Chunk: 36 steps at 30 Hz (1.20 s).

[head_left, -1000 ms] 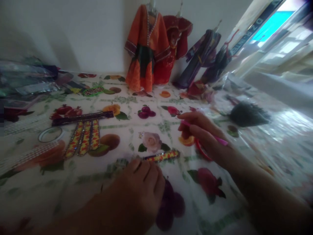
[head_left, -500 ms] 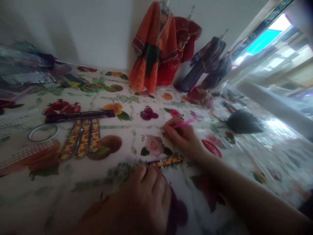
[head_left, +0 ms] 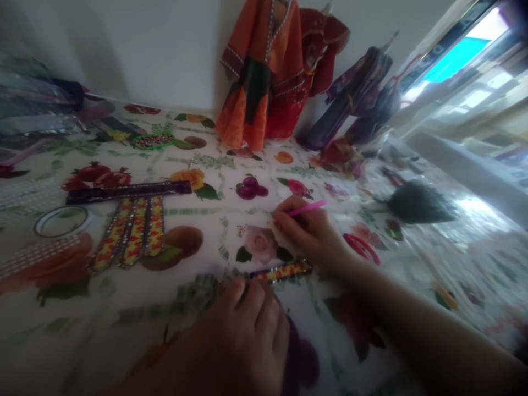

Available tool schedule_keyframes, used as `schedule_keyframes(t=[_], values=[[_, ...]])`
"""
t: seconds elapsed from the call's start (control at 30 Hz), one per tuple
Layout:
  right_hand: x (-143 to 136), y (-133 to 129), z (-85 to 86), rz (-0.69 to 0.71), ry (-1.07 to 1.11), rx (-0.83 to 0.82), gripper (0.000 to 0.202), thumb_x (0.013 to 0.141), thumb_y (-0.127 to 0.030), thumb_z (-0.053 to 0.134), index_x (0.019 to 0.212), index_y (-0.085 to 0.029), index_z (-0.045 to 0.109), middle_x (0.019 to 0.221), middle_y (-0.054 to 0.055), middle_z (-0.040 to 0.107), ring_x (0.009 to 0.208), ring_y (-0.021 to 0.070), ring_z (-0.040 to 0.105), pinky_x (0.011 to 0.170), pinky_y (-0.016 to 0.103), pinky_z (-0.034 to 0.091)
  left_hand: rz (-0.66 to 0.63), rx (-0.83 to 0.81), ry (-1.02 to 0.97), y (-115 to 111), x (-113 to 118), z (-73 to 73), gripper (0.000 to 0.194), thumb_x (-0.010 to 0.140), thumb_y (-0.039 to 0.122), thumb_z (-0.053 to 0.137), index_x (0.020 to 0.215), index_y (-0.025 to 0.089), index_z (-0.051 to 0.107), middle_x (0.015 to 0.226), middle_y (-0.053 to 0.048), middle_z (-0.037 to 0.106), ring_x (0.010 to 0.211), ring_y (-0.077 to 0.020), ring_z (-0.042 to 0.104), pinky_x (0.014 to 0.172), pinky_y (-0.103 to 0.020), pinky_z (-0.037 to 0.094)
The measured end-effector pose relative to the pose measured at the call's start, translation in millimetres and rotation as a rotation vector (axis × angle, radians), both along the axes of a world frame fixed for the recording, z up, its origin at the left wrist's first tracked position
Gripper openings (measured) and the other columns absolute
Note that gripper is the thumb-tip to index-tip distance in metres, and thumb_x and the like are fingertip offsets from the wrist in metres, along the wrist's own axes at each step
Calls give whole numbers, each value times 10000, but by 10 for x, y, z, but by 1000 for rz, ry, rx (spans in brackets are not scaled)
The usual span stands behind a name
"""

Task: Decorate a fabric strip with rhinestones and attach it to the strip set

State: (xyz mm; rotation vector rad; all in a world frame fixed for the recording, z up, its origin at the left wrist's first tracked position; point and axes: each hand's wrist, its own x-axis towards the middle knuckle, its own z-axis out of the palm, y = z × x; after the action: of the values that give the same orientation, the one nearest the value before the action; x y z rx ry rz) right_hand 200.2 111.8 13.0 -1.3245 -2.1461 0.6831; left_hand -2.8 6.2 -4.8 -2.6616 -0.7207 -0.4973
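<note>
The tabletop (head_left: pixel 119 291) fills most of the frame, its white cover printed with fruit, flowers and green bands. A pale wall (head_left: pixel 165 49) rises behind it across the top. Against that wall, at upper centre, stands an orange garment (head_left: pixel 259 44) with a dark green panel; a red garment (head_left: pixel 284 121) sits partly behind it, and a purple garment (head_left: pixel 350 93) leans further right.

Clear plastic packets (head_left: pixel 37 99) lie heaped at upper left. The left hand (head_left: pixel 253 335) rests low at bottom centre, its fingers curled down over the near end of a short patterned strip (whether they pinch it or only press it, I cannot tell). The right hand (head_left: pixel 307 223), right of centre, is closed, fingers bent around a slim pink stick.

A dark, bushy bundle (head_left: pixel 418 201) lies at right. At left, a dark purple strip (head_left: pixel 127 191) runs across the tops of three yellow-and-red strips (head_left: pixel 136 231), with a pale ring (head_left: pixel 86 221) just beside them. A green-rimmed dish (head_left: pixel 153 141) of small bits sits at upper left, and a red oval piece (head_left: pixel 350 239) lies beside the right wrist. The short patterned strip (head_left: pixel 284 271) lies below centre between the hands, and the pink stick (head_left: pixel 309 208) slants up to the right.
</note>
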Motion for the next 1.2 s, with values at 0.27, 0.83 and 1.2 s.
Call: schedule_keyframes(t=[0.27, 0.83, 1.2], values=[[-16, -30, 70, 32, -100, 33, 180, 983, -339, 497, 883, -208, 569, 735, -11, 601, 640, 131, 551, 605, 291, 403, -5, -16, 20, 14, 6, -13, 236, 928, 177, 472, 1065, 105, 650, 1016, -116, 724, 862, -249, 652, 666, -377, 438], [-28, -25, 131, 34, 185, 0, 202, 956, -228, 558, 763, -183, 594, 754, -12, 570, 659, 107, 527, 609, 280, 411, -36, 11, 48, 48, -24, 76, 218, 922, 190, 505, 1038, 105, 669, 1001, -120, 726, 826, -241, 652, 601, -352, 410], [-32, -324, 368, 65, 244, -134, 134, 945, -272, 603, 834, -213, 649, 695, -13, 603, 610, 112, 554, 533, 245, 444, -51, -59, 84, 46, -52, 197, 219, 941, 178, 491, 1059, 111, 663, 983, -103, 719, 805, -212, 638, 656, -344, 458]])
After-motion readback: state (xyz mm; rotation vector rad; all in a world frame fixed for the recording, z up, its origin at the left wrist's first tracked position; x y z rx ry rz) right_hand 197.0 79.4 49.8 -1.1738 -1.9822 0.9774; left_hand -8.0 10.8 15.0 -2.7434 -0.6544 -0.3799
